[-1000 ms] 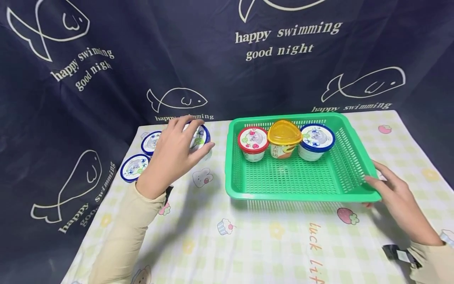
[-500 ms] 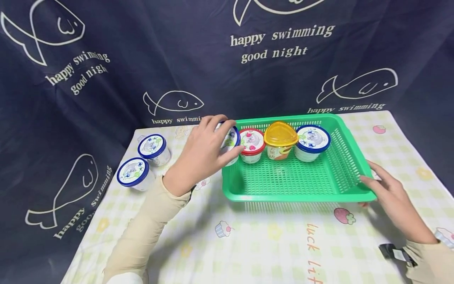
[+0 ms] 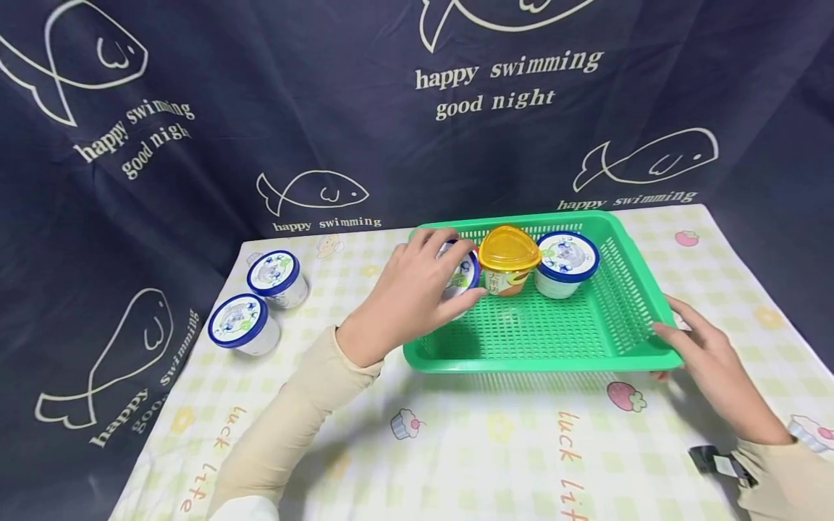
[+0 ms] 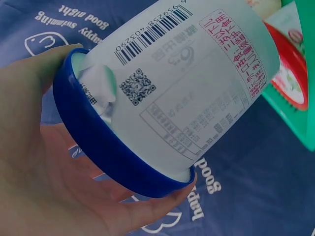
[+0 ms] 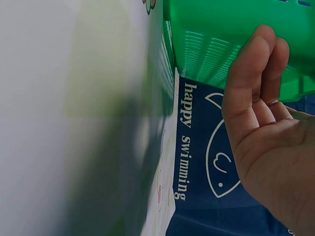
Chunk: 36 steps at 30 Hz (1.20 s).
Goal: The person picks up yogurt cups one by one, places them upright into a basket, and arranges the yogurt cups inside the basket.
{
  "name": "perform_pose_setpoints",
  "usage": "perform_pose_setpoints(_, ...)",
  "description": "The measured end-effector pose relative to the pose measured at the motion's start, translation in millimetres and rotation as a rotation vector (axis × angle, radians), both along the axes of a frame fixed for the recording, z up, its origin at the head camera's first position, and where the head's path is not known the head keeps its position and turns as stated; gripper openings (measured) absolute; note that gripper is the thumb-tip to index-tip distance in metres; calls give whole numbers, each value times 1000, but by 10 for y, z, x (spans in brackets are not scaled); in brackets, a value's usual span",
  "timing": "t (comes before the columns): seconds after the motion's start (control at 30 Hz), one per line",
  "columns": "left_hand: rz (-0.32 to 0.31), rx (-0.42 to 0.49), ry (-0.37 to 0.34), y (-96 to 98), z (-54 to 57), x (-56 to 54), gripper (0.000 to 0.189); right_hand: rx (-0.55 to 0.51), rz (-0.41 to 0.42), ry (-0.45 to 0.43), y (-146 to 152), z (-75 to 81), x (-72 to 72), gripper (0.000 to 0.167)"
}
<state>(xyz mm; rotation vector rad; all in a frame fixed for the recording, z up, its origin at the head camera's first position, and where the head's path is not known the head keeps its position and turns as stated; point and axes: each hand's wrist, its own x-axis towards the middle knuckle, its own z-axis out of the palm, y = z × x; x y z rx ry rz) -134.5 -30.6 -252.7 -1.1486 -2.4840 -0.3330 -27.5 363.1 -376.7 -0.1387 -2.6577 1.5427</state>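
My left hand (image 3: 413, 293) grips a white tub with a blue lid (image 3: 464, 276) by its lid rim, over the left end of the green plastic basket (image 3: 547, 363). In the left wrist view the thumb and fingers curl round the blue rim, and a barcode and QR code show on the tub's side (image 4: 172, 93). Behind it, a red-lidded tub (image 4: 290, 73) is partly hidden. At the basket's right end, my right hand (image 3: 710, 369) holds the rim, thumb on top and fingers beneath. Inside sit a yellow-lidded cup (image 3: 508, 253) and another blue-lidded tub (image 3: 565, 264).
Two more blue-lidded tubs, one farther back (image 3: 276, 278) and one nearer (image 3: 244, 325), stand at the left of the checked tablecloth (image 3: 456, 463). A dark blue curtain (image 3: 365, 94) with fish drawings hangs behind the table.
My left hand has carried the blue-lidded tub rightward from the table's left side to over the basket, now covering most of the red-lidded tub. My right hand keeps holding the basket's rim.
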Motion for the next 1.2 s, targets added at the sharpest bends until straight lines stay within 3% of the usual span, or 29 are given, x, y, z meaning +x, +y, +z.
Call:
perform_pose_setpoints(0.23,-14,-52,-70,90,-138,28,54,25,-29,-27,-47,33,-2,54)
perform_pose_setpoints(0.57,-13,-127,-171,94,-376,11,60,7,7,-3,-27,3,-5,54)
perform_pose_setpoints(1.07,-131,-181,-250,73,-611,-62,66,8,7,5,-15,11,11,53)
perform_pose_setpoints(1.2,-136,-199,-249,69,-672,-76,66,8,5,-2,-9,11,8,53)
